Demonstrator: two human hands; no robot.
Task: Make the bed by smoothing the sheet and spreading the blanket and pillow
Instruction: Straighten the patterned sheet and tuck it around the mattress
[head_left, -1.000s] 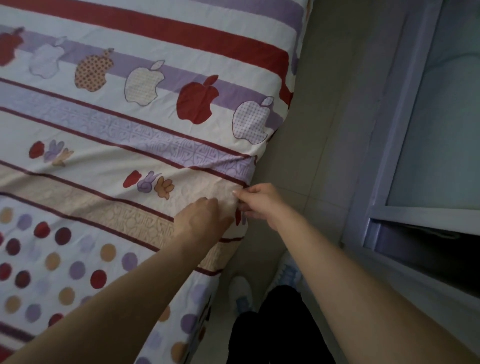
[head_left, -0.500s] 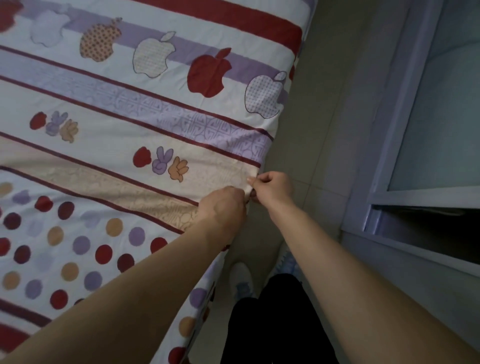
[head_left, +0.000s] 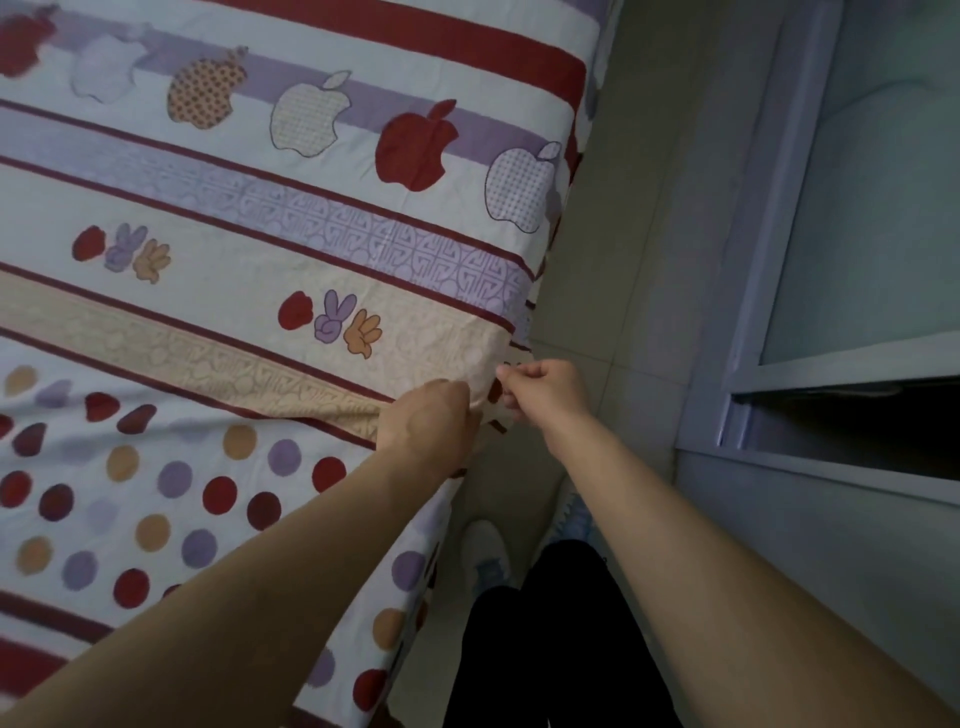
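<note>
both hands (head_left: 431, 421) (head_left: 545, 387) pinch the patterned sheet (head_left: 311, 249) at the bed's edge.

Matt printed cloth sheet (head_left: 311, 249)

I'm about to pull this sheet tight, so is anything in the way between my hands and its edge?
Nothing visible. The left hand and right hand both hold the sheet at the bed's side edge, the right pinching the fabric, with no other object between them.
</note>
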